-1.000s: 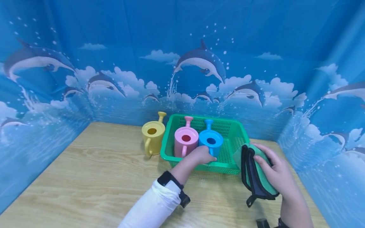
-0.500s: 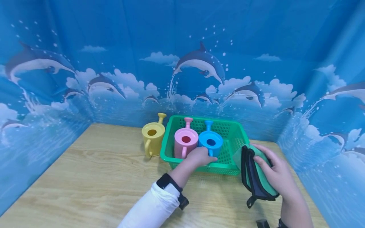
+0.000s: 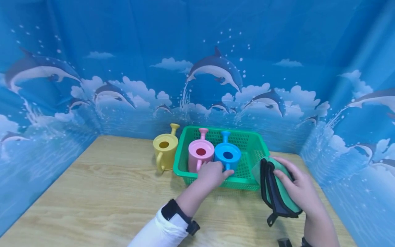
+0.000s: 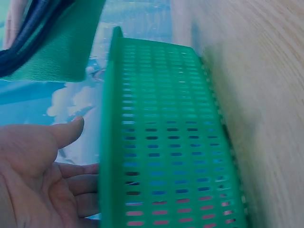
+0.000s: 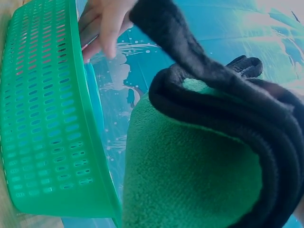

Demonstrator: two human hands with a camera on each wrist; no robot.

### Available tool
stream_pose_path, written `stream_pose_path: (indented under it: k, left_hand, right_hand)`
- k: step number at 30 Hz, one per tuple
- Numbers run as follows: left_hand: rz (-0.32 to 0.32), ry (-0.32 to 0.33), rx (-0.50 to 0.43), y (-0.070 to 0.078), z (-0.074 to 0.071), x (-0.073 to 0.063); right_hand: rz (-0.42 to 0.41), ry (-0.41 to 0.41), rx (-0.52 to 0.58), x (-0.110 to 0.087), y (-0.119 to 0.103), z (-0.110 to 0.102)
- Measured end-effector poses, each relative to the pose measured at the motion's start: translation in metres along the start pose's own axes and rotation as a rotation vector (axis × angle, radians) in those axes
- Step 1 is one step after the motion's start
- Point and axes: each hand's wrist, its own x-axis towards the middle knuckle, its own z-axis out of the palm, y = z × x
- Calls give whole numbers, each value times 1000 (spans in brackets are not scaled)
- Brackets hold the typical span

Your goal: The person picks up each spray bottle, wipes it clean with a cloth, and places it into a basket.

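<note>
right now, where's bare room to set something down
Bare table left of the yellow can and on its near side; also in the basket, right of the blue can. Crowded: around the pink can, left hand and cloth.

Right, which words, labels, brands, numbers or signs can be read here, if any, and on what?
None readable: no words, labels, brands, numbers or signs show on the yellow plastic watering can, pink plastic watering can, blue plastic watering can, green perforated plastic basket, folded green black-edged cloth or blue dolphin-print backdrop.

The head view looks forward and down from above; both close wrist views share the basket (image 4: pixel 163 134).
</note>
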Motion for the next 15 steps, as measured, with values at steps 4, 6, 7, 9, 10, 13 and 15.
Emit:
stream_pose_path:
  k: [4, 6, 7, 9, 10, 13, 15]
  left_hand:
    - [44, 136, -5, -2, -12, -17]
    - [66, 213, 2, -6, -17, -25]
    - [72, 248, 13, -8, -19, -28]
    - [64, 285, 24, -15, -21, -33]
    - [52, 298, 37, -18, -22, -35]
    - [13, 340, 65, -29, -26, -38]
    - [-16, 367, 81, -37, -27, -38]
  right_hand:
    - [-16, 15, 2, 0, 1, -1]
    - [-28, 22, -1, 0, 2, -1]
    - [-33, 25, -2, 0, 2, -1]
    - [-36, 24, 7, 0, 2, -1]
    - [-37, 24, 12, 0, 2, -1]
    - [-29, 18, 13, 0, 2, -1]
    - [-23, 15, 7, 0, 2, -2]
